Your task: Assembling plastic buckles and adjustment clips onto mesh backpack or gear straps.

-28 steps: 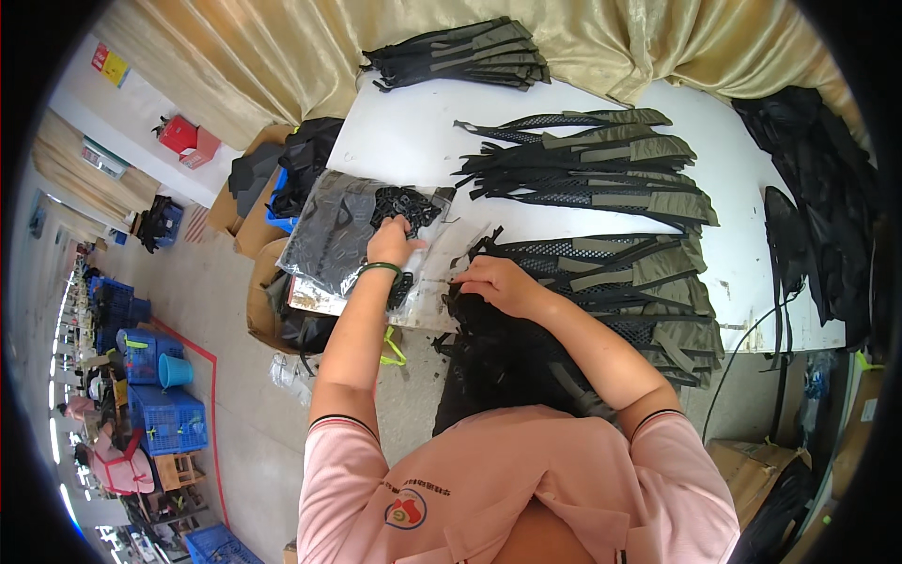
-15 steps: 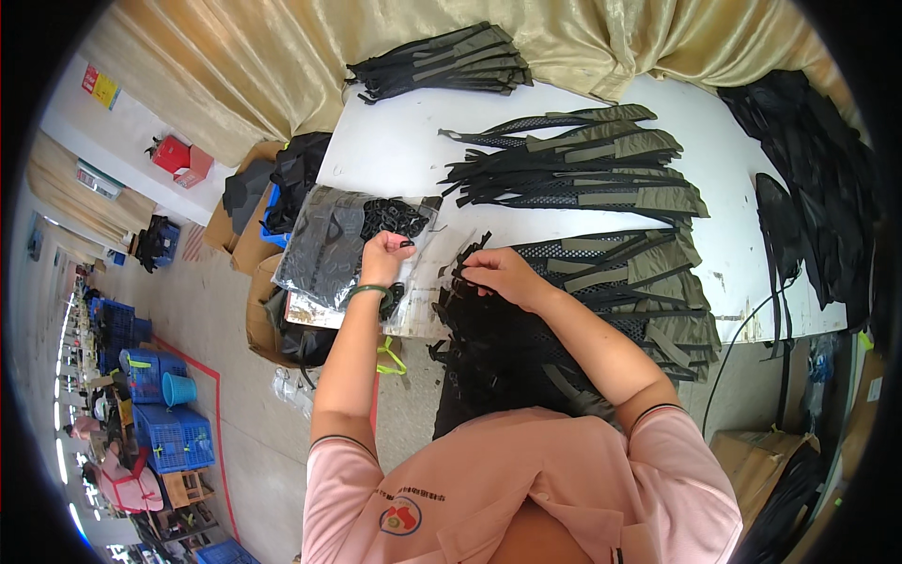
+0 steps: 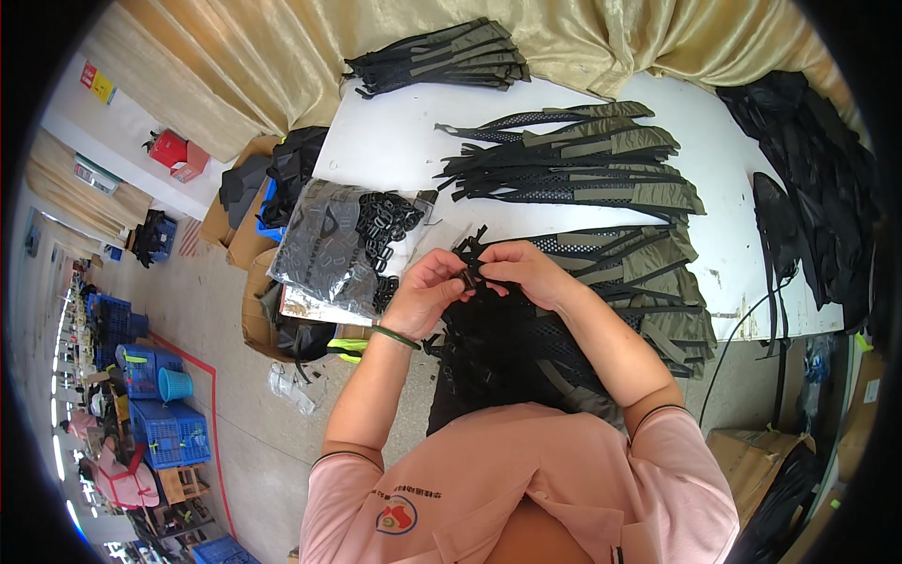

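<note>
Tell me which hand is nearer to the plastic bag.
Left. The left hand is just to the right of the bag; the right hand is farther right, on the left hand's far side.

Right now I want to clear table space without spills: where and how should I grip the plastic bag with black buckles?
I'd grip the plastic bag along its left side, coming from the left. That part lies broad and fairly flat, while loose black buckles bunch at its right end, which looks open, so tugging there could spill them.
</note>
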`<action>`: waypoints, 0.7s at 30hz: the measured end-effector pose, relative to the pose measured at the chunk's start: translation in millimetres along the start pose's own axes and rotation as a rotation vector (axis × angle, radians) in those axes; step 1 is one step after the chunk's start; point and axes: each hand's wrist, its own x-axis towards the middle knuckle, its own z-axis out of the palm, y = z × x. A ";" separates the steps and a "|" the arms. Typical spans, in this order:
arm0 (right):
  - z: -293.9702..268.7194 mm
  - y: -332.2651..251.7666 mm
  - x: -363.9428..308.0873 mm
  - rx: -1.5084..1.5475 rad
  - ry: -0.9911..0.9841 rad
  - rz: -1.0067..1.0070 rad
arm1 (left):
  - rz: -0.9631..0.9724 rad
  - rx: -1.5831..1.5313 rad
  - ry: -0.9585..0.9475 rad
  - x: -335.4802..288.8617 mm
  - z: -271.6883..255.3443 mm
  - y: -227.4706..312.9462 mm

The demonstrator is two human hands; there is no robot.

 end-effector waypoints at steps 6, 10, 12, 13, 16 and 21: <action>1.5 4.8 -5.7 0.006 -0.006 -0.046 | -0.063 -0.083 -0.030 -0.3 3.2 2.7; 5.5 0.9 -10.4 -0.036 -0.025 -0.057 | -0.076 -0.082 -0.017 1.4 10.1 3.2; 5.8 -0.9 -12.4 -0.072 -0.031 -0.068 | -0.098 -0.095 -0.016 2.6 12.3 4.4; 5.0 -1.8 -12.5 -0.145 -0.035 -0.076 | -0.097 -0.084 -0.011 2.9 12.4 4.3; 2.0 -0.8 -13.2 -0.368 -0.035 -0.209 | -0.109 -0.065 0.008 3.3 14.0 3.2; 9.8 -11.4 -20.0 -0.706 -0.001 -0.369 | -0.132 -0.056 0.027 2.9 11.2 -3.8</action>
